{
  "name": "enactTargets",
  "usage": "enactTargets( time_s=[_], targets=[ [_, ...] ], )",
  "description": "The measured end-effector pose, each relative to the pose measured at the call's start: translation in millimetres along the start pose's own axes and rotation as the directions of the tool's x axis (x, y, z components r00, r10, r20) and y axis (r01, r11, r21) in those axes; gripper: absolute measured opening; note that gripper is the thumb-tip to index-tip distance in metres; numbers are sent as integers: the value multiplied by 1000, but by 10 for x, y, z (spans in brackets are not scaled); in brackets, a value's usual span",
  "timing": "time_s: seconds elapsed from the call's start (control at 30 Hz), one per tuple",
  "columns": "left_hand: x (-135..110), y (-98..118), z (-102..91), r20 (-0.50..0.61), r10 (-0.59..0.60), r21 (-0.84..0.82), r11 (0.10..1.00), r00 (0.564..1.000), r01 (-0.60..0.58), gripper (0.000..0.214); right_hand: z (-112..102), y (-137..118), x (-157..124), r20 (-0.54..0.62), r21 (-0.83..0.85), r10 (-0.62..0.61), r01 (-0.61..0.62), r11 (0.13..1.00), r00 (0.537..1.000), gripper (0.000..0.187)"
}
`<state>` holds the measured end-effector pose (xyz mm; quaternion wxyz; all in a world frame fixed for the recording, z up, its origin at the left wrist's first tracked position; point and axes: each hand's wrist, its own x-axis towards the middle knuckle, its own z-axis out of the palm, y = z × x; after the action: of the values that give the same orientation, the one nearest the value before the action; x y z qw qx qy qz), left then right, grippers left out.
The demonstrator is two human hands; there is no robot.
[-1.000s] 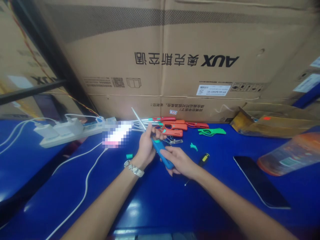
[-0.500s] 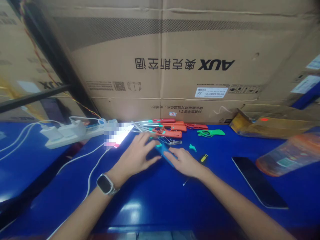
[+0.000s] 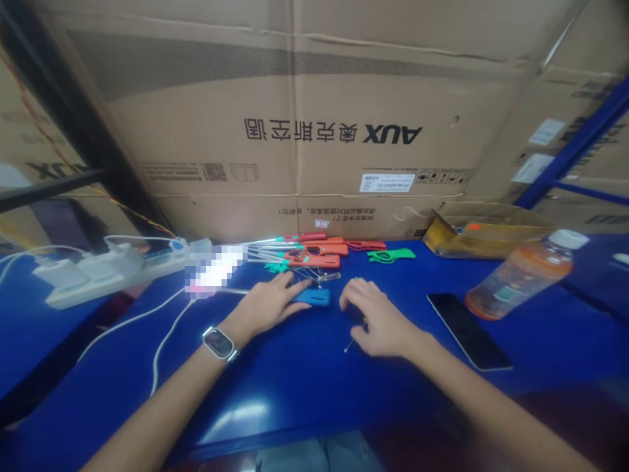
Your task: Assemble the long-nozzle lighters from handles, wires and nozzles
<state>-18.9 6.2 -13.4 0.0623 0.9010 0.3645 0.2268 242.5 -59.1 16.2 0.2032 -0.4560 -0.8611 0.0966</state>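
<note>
A blue long-nosed lighter [image 3: 314, 297] lies flat on the blue table, its metal stem [image 3: 230, 290] pointing left. My left hand [image 3: 268, 303] has thumb and index finger along either side of its body and covers its middle. My right hand [image 3: 381, 321] hovers just right of the lighter, fingers bent and apart, nothing clearly held. Beneath that hand shows a thin metal shaft [image 3: 348, 346] and a bit of yellow, mostly hidden. Several red and orange lighters [image 3: 319, 261] lie behind, beside small green parts [image 3: 276, 267] and a clear piece with thin wires [image 3: 330, 276].
A green lighter shell [image 3: 392, 255] lies at the back right, near an open cardboard box [image 3: 484, 229]. A dark phone [image 3: 469, 331] and a drink bottle [image 3: 521, 275] are on the right. At left are a power strip [image 3: 118, 272], white cables and a bright screen [image 3: 216, 270].
The blue lighter now lies level under my left hand. My right hand has let go of it and moved right, fingers apart. The view has shifted right.
</note>
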Motion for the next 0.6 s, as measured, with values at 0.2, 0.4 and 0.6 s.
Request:
enactTargets(
  time_s=[0.2, 0.4, 0.6],
  targets=[
    [12, 2, 78, 94, 1, 162, 987, 996, -16, 52, 54, 16, -205, 124, 31, -87, 84, 996, 988, 12],
    [9, 56, 87, 174, -15, 322, 946, 985, -42, 57, 125, 26, 11, 152, 35, -189, 186, 982, 970, 9],
    [-8, 82, 135, 143, 8, 379, 923, 990, -63, 51, 96, -87, 366, -287, 290, -203, 287, 913, 936, 9]
  ],
)
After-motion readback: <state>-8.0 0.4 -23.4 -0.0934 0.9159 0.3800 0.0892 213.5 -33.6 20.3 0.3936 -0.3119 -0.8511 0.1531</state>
